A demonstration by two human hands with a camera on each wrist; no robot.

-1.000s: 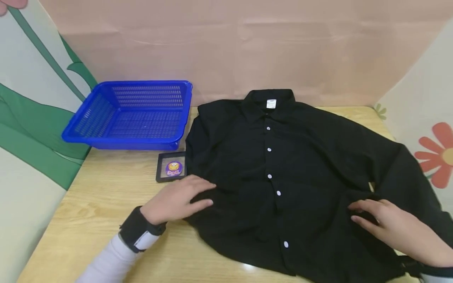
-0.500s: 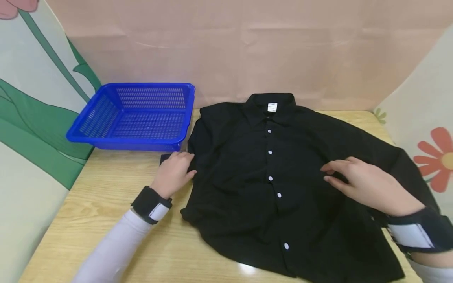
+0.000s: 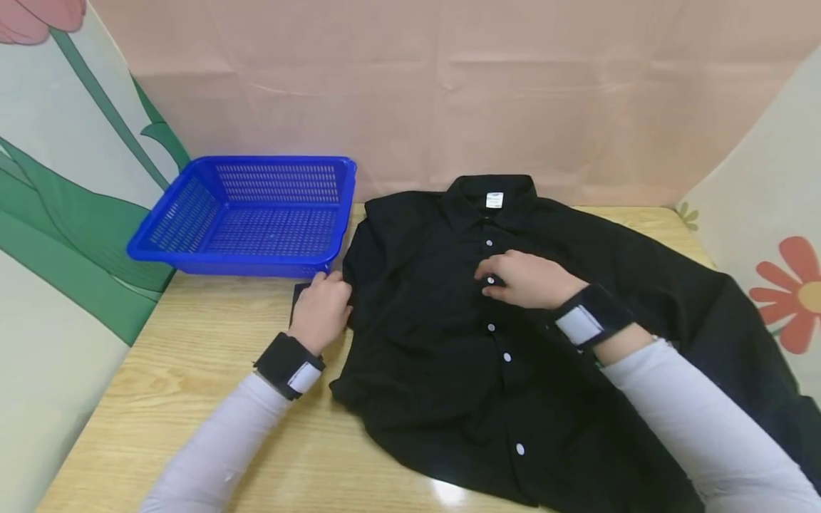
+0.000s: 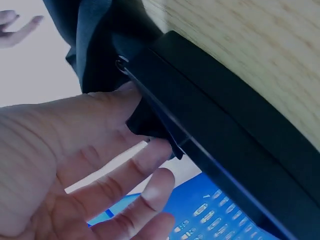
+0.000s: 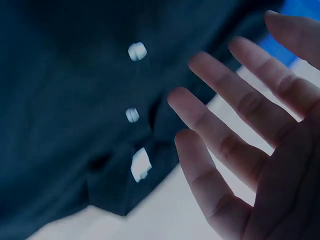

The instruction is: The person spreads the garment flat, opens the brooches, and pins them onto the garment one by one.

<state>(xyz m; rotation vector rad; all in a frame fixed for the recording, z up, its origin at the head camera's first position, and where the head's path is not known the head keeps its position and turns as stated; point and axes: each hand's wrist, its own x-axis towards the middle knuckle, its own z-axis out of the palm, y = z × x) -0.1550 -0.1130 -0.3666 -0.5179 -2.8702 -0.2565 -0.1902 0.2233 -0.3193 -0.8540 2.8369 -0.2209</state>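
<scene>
A black button-up shirt [image 3: 423, 370] lies spread face up, its collar at the back and its white buttons down the middle. My left hand [image 3: 318, 313] is at the shirt's left side, by the sleeve. In the left wrist view, its thumb and forefinger pinch a fold of black cloth [image 4: 147, 120], seemingly part of that sleeve. A flat black display frame [image 4: 225, 115] stands right beside these fingers; in the head view this hand mostly hides it. Over the upper buttons hovers my right hand [image 3: 529, 279], holding nothing, its fingers loosely extended in the right wrist view.
Behind my left hand, a blue perforated basket [image 3: 240, 263] sits at the back left of the wooden table [image 3: 173, 399]. A pinkish sheet [image 3: 398, 92] rises along the back. Patterned panels flank both sides.
My left hand has moved up and left from the shirt's body, and now pinches cloth by the frame, covering most of it. My right hand has swept left and up across the shirt.
</scene>
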